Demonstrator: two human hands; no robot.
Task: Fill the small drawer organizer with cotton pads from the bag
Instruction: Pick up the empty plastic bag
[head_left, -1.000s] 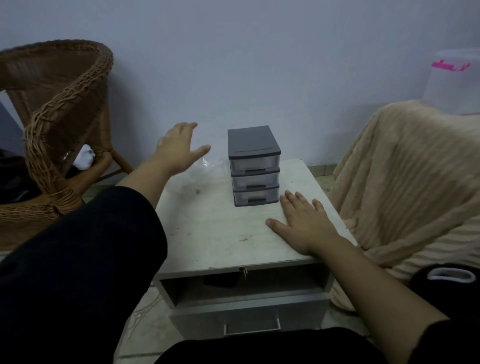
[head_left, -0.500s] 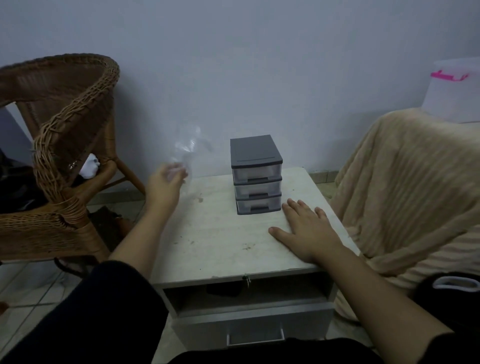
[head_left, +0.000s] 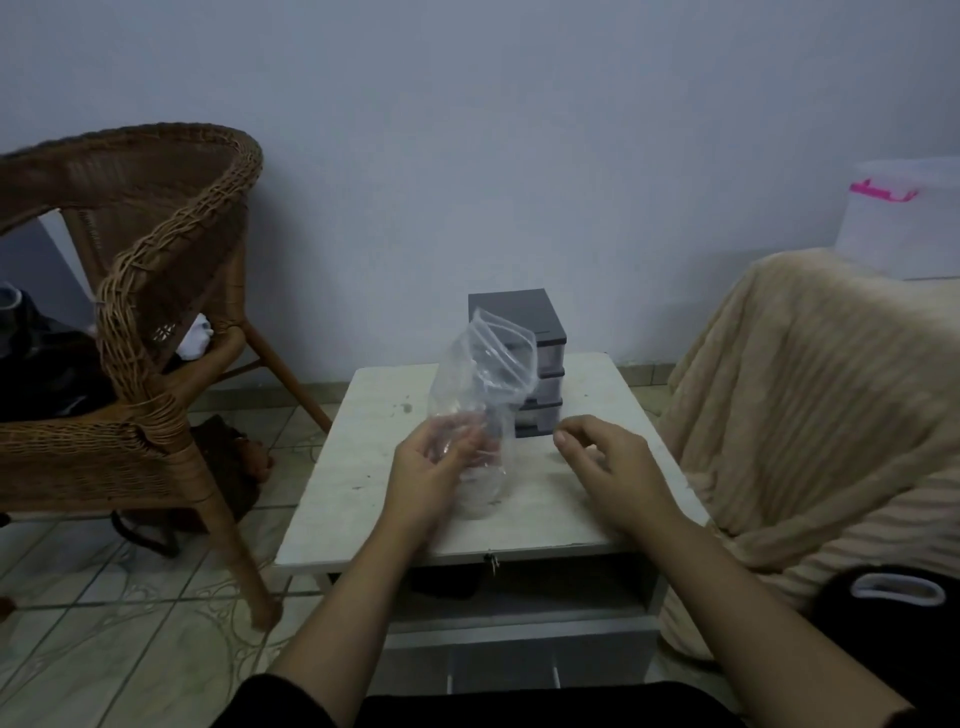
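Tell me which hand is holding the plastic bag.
The left hand grips the clear plastic bag above the table; the right hand hovers beside it, holding nothing.

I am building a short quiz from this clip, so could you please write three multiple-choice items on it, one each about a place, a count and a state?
1. Where does the drawer organizer stand?
A. on the wicker chair
B. at the far side of the small table
C. on the floor tiles

2. How many drawers does it have?
A. two
B. three
C. five

3. What is the state of the clear plastic bag?
A. held up by the left hand
B. lying flat on the table
C. gripped by the right hand

Answers: 1 B, it stands on the tabletop near the wall side. 2 B, three drawer fronts are stacked under the dark lid. 3 A, the left hand's fingers close on the bag's lower part, while the right hand hovers beside it, apart.
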